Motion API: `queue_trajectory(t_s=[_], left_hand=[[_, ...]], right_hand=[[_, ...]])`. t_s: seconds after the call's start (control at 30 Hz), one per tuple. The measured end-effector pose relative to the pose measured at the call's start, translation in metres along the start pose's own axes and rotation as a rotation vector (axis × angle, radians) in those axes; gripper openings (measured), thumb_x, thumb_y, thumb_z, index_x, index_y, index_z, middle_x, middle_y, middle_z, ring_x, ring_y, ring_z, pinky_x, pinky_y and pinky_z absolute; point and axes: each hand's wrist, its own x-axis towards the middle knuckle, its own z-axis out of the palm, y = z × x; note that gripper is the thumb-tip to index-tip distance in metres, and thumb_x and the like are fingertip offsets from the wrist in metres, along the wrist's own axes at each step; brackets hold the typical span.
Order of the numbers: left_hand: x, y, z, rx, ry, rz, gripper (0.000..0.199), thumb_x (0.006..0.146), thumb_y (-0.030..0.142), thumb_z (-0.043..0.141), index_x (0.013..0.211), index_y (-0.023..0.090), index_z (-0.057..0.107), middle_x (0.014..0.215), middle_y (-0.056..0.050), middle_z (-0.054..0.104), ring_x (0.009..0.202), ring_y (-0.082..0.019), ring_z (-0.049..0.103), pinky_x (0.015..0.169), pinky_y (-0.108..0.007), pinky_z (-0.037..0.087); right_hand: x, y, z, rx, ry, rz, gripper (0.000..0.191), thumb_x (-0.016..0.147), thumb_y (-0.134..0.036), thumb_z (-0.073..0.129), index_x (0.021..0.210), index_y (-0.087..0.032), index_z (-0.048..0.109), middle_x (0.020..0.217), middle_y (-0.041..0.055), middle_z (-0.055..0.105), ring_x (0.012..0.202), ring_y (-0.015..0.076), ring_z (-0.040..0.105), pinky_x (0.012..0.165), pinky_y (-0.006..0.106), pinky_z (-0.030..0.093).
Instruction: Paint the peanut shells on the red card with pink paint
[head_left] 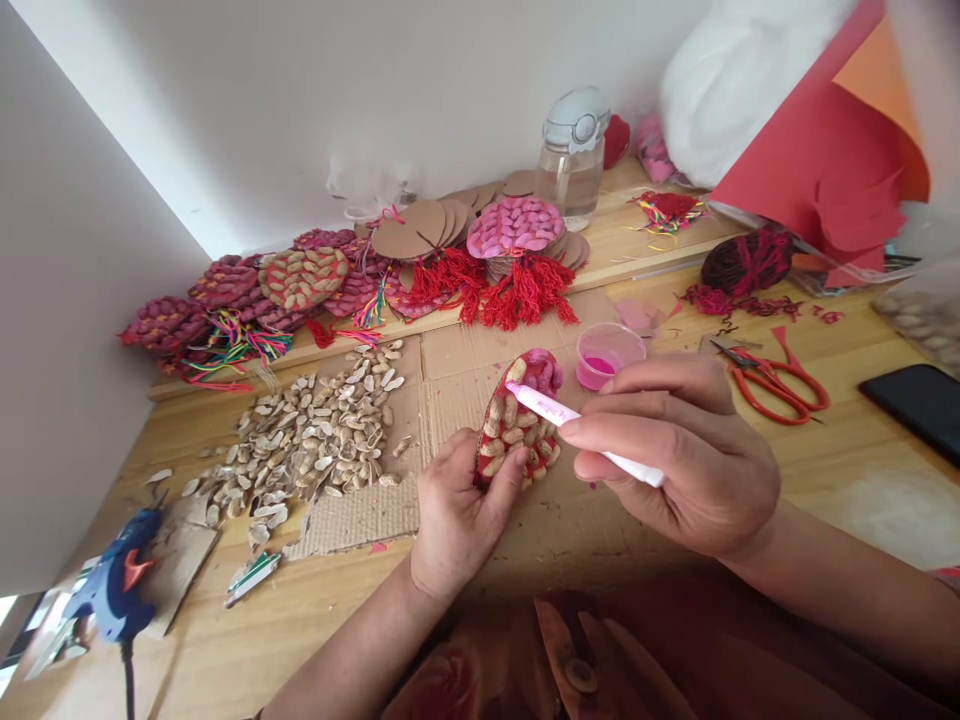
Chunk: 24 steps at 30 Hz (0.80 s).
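Observation:
My left hand grips a round red disc covered with peanut shells, tilted up above the cardboard. Several shells at its top right are coloured pink; the others are bare tan. Between the thumb and fingers of my right hand is a white marker. Its pink tip touches a shell near the top of the disc. Just behind the disc stands a small clear cup with pink liquid in it.
Loose peanut shells cover the left. A blue glue gun and utility knife lie at front left. Finished discs and a water bottle line the back. Orange scissors, yarn and a phone are on the right.

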Motion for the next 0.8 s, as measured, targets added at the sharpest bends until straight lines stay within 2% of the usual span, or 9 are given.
queue_trajectory(t_s=[0.2,0.4,0.57,0.8], left_hand=[[0.0010,0.0030,-0.0007,0.017,0.000,-0.002,0.026,0.098,0.022,0.073,0.074,0.018,0.062,0.066,0.004,0.053,0.059,-0.011,0.049,0.058,-0.025,0.038],[0.0014,0.0041,-0.0016,0.032,0.006,0.025,0.024,0.098,0.020,0.073,0.076,0.018,0.062,0.066,0.004,0.052,0.059,-0.012,0.049,0.058,-0.025,0.038],[0.0016,0.0067,-0.0008,0.046,0.034,0.086,0.034,0.095,0.015,0.074,0.070,0.020,0.053,0.065,0.006,0.046,0.057,-0.010,0.044,0.056,-0.024,0.035],[0.0030,0.0074,0.0009,0.029,0.040,0.075,0.036,0.094,0.013,0.076,0.071,0.021,0.050,0.065,0.007,0.044,0.057,-0.010,0.042,0.054,-0.024,0.033]], right_hand=[[-0.0007,-0.0023,-0.0017,-0.027,-0.015,-0.006,0.013,0.100,-0.028,0.072,0.110,-0.020,0.072,0.093,0.0010,0.082,0.098,0.0205,0.068,0.089,0.040,0.050],[0.0016,-0.0006,-0.0044,-0.001,0.017,0.001,0.013,0.100,-0.026,0.070,0.111,-0.019,0.071,0.092,0.0027,0.081,0.098,0.0196,0.069,0.090,0.037,0.053],[0.0038,-0.0005,-0.0031,-0.022,0.039,0.014,0.011,0.102,-0.027,0.068,0.111,-0.021,0.070,0.090,0.0020,0.082,0.093,0.0196,0.071,0.087,0.038,0.052],[0.0028,-0.0056,-0.0041,-0.069,0.006,0.002,0.010,0.103,-0.029,0.066,0.107,-0.021,0.071,0.087,0.0002,0.081,0.093,0.0183,0.070,0.091,0.039,0.049]])
